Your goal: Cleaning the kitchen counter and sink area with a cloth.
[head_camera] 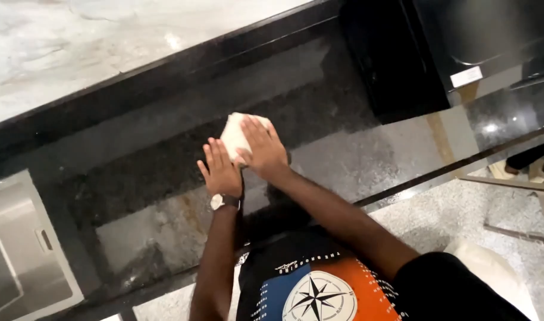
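A folded white cloth lies on the dark polished stone counter. My right hand presses flat on top of the cloth, fingers spread over it. My left hand rests beside it on the counter, fingers together and touching the cloth's near edge. A watch with a pale face sits on my left wrist. Most of the cloth is hidden under my right hand.
A steel sink is set into the counter at the lower left. A black appliance stands at the upper right. Pale marble wall runs behind the counter. Speckled floor and someone's feet show at the right.
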